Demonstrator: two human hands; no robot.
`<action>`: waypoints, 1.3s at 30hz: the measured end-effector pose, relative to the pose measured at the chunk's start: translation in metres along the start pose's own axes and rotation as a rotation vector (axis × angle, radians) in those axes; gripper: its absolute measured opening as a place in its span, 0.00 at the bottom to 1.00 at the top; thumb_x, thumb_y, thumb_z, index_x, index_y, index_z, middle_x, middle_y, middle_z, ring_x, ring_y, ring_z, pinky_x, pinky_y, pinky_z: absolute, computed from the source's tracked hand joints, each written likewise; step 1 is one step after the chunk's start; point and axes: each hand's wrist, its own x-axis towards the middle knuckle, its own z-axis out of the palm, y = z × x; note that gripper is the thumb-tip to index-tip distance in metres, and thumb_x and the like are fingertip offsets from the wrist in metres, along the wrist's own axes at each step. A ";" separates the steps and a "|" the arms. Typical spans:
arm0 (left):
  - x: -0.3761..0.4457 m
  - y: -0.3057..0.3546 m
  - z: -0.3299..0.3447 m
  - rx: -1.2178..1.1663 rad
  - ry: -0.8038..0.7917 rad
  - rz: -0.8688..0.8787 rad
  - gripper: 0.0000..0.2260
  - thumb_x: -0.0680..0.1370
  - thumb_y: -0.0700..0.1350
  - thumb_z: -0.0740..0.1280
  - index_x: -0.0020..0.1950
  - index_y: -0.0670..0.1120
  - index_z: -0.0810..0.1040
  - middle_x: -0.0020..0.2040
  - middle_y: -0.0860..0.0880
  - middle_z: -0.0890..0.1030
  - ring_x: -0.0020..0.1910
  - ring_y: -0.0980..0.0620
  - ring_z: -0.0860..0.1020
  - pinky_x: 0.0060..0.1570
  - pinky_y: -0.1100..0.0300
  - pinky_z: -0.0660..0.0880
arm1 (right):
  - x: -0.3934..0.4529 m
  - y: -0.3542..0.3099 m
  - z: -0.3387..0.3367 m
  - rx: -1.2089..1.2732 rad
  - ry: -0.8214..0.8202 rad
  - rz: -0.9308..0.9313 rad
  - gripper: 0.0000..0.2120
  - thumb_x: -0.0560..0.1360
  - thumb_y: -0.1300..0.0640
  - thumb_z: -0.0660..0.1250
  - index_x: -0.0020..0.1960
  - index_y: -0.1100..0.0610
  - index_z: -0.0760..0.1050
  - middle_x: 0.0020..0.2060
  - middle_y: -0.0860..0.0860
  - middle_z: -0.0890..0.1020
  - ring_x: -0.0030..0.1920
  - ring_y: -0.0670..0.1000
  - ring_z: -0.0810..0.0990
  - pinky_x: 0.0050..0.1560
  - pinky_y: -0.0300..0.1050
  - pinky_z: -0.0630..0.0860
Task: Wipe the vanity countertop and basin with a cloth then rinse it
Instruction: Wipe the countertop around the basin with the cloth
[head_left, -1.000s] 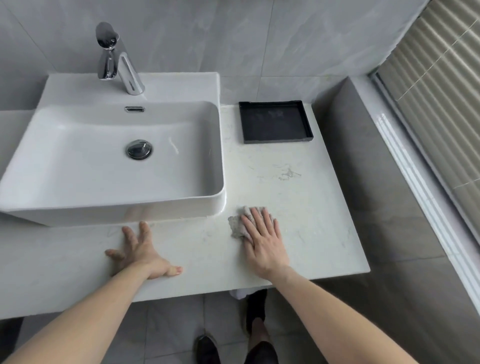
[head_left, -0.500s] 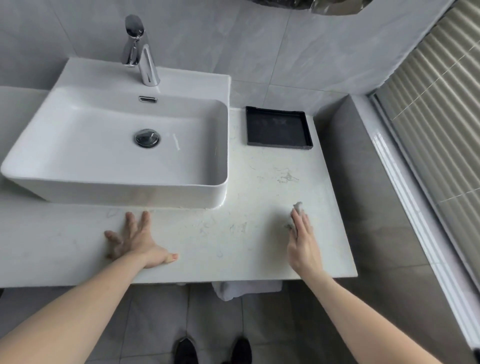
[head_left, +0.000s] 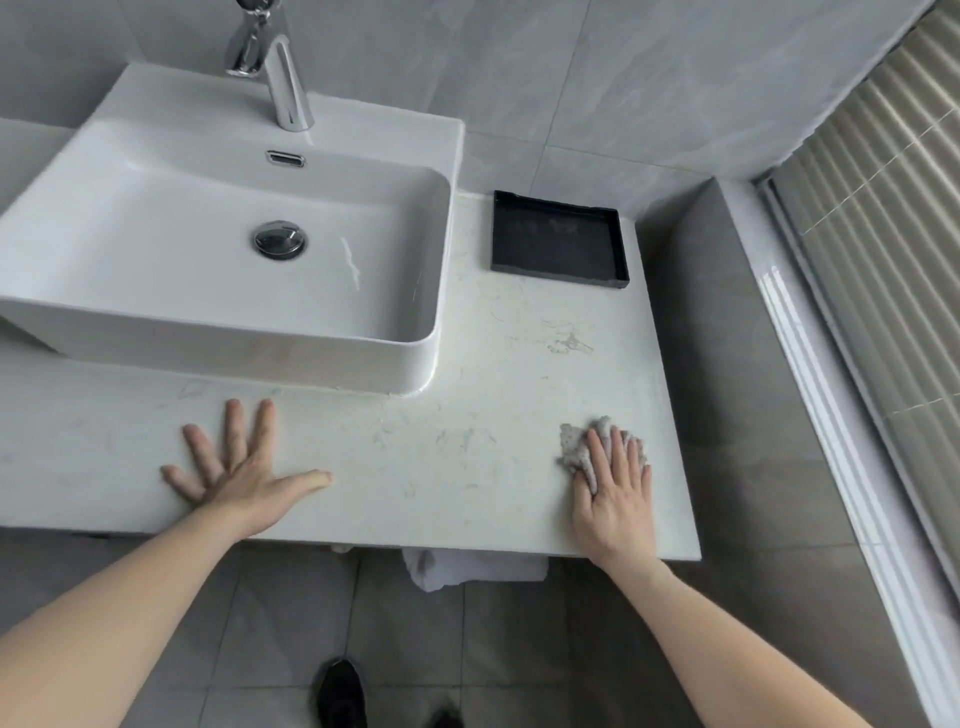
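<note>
A white marble countertop (head_left: 467, 457) carries a white rectangular basin (head_left: 218, 249) with a chrome tap (head_left: 275, 78) behind it. My right hand (head_left: 615, 493) lies flat with straight fingers on a small grey cloth (head_left: 576, 447), pressing it onto the counter near the front right corner. My left hand (head_left: 239, 467) rests palm down with spread fingers on the counter in front of the basin. A faint smudge (head_left: 569, 343) marks the counter to the right of the basin.
A black square tray (head_left: 558, 239) sits at the back right of the counter. A grey wall ledge and a window with blinds (head_left: 883, 218) are to the right. A white towel (head_left: 467, 569) hangs under the counter edge. Grey floor tiles and my shoes are below.
My right hand has slid the cloth rightward along the front of the counter, from beside the basin's corner to near the right edge. The left hand has stayed planted.
</note>
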 end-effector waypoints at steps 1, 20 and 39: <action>-0.001 0.000 -0.001 0.001 -0.011 0.003 0.55 0.61 0.79 0.63 0.75 0.67 0.30 0.75 0.60 0.24 0.74 0.42 0.24 0.70 0.33 0.30 | 0.003 0.022 -0.008 0.022 0.014 0.069 0.28 0.83 0.47 0.45 0.83 0.48 0.50 0.83 0.47 0.45 0.82 0.52 0.40 0.81 0.56 0.42; -0.003 0.000 -0.007 0.043 -0.096 0.009 0.60 0.57 0.81 0.63 0.72 0.67 0.24 0.71 0.60 0.19 0.72 0.42 0.21 0.70 0.34 0.30 | -0.007 -0.109 0.035 -0.064 -0.096 -0.431 0.31 0.82 0.35 0.47 0.82 0.39 0.42 0.81 0.44 0.37 0.80 0.54 0.30 0.79 0.58 0.34; -0.005 0.002 -0.008 0.027 -0.096 0.005 0.61 0.57 0.81 0.64 0.73 0.66 0.25 0.72 0.60 0.19 0.72 0.42 0.21 0.69 0.33 0.30 | -0.028 -0.116 0.029 0.128 -0.083 -0.351 0.31 0.79 0.55 0.55 0.82 0.48 0.55 0.83 0.48 0.51 0.82 0.59 0.44 0.79 0.63 0.47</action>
